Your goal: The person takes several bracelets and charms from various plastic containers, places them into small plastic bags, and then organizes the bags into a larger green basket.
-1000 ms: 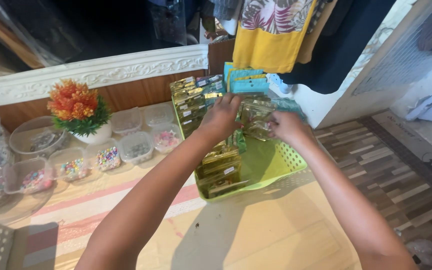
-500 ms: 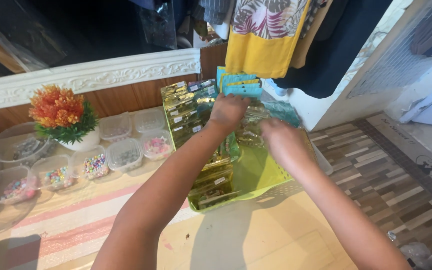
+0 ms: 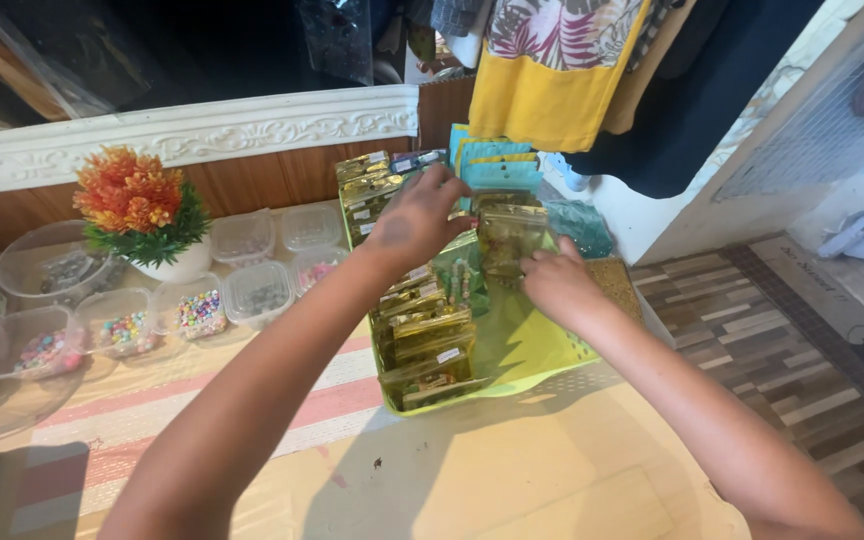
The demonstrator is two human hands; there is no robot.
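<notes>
Nearest us, our two forearms run up over a pale wooden tabletop (image 3: pixel 512 480) with a striped mat on its left part. Our right hand (image 3: pixel 557 285) has its fingers closed on the lower edge of a small gold-topped packet (image 3: pixel 512 235), held upright. Our left hand (image 3: pixel 414 218) meets the same packet from the left, fingers curled at its top corner; both hands pinch it between them. Directly under the grip sits a lime-green basket (image 3: pixel 532 350), and left of the grip, inside it, a row of similar gold packets (image 3: pixel 422 335) stands on edge. Beyond the grip, teal cards (image 3: pixel 492 160) lean at the basket's far end. Well left of our left hand: clear tubs of coloured beads (image 3: pixel 197 312), then an orange potted plant (image 3: pixel 137 205). Farthest off, a yellow garment (image 3: pixel 552 90) hangs above.
</notes>
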